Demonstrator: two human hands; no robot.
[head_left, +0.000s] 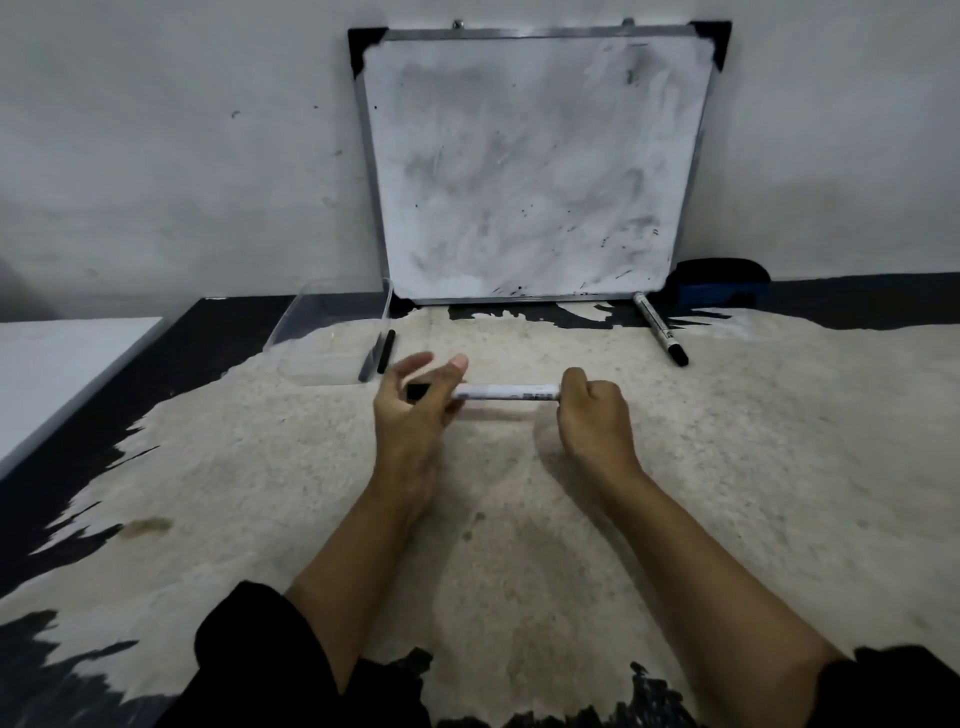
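I hold the marker (506, 392) level in front of me, across my body and above the rug (727, 441), one end in each hand. My right hand (592, 410) is clenched in a fist round the right end, so that end is buried in my palm and only the white barrel shows to the left of my knuckles. My left hand (415, 410) has the black end: it lies between my thumb, which arches over the top, and my lower fingers, curled underneath. My forefinger there stands loose above the marker and does not touch it. The printed white barrel spans the gap between my two hands, bare and free of the rug.

Ahead, the board (530, 166) leans against the wall (156, 156), its surface smeared grey. A spare marker (660, 327) lies on the rug near the board's lower right corner, well apart from my right hand, with the eraser (717, 286) just behind it by the wall. To the left of the board sits a clear box (332, 338), and a black pen (387, 351) lies just beside its right wall, near my left fingertips but apart from them.
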